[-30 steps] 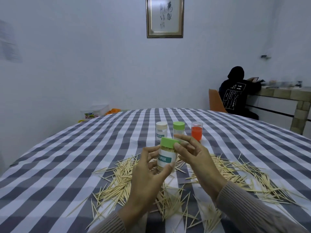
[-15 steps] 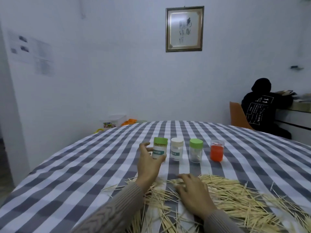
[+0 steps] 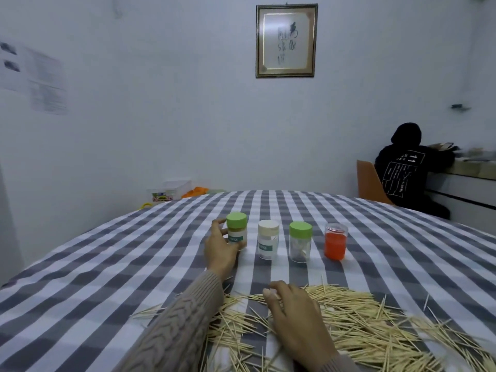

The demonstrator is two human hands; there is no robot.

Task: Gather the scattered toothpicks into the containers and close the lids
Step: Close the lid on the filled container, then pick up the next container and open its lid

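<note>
Since half a second ago, little is changing: left hand [image 3: 221, 249] is gripping the green-lidded toothpick container [image 3: 236, 233] at 11 o'clock; right hand [image 3: 298, 322] is resting, fingers relaxed, on scattered toothpicks [image 3: 375, 326] covering the tabletop [image 3: 107, 264].

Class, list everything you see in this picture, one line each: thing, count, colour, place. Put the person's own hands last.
green-lidded jar: one, full, far left of the row
white-lidded jar: one, second in row
near-empty green-lidded jar: one, clear, third
orange jar: one, clear lid, right end
toothpicks: many, pale wood, scattered near edge
tablecloth: one, grey-white check
framed picture: one, on the wall
seated person: one, black hoodie, far right
orange chair: one, behind that person
left hand: holds the full jar
right hand: rests on toothpicks
</note>
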